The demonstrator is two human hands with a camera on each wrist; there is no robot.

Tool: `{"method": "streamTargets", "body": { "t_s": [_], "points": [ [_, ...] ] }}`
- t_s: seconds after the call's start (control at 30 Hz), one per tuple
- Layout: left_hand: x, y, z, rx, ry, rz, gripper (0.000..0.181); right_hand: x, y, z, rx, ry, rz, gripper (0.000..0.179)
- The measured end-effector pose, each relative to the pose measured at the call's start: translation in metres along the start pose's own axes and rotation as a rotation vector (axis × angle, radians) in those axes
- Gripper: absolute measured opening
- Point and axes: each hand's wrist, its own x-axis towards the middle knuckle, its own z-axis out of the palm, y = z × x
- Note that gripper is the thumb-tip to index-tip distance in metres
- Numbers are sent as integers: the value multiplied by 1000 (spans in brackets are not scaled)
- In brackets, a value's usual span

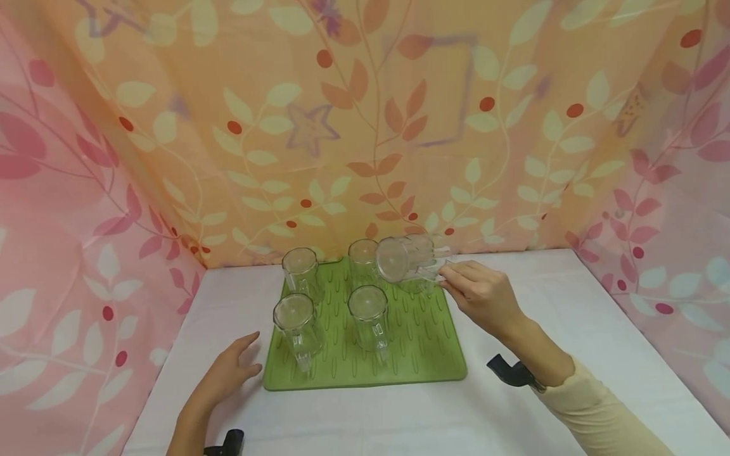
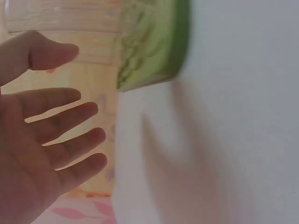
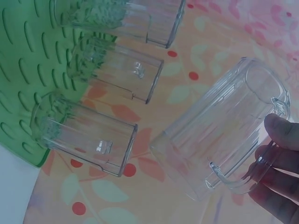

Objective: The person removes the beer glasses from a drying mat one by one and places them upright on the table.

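Right grip (image 1: 480, 294) holds a clear mug (image 3: 212, 128) by its curved handle (image 3: 237, 185).

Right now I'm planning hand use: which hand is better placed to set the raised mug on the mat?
Probably the right hand: it grips the raised mug by its handle. The left hand holds nothing, beside the green mat.

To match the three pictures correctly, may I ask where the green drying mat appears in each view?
Head: green drying mat, just below centre.
Left wrist: green drying mat, upper middle.
Right wrist: green drying mat, upper left.
Shared landmark: the white tabletop beside it.
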Motion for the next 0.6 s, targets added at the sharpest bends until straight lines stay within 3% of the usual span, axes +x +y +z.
{"method": "streamTargets", "body": {
  "t_s": [0.17,0.3,0.47,0.6],
  "points": [
    [2,12,-20,-24,66,-6,67,2,-2,2,-3,-1,-16,40],
    [9,24,-31,-88,161,28,71,3,-4,3,-5,1,-32,39],
    [18,47,-41,-161,290,70,70,5,-6,4,-15,6,-58,38],
    [23,69,-49,-182,345,101,66,7,-9,5,-29,5,-82,37]
  ]
}}
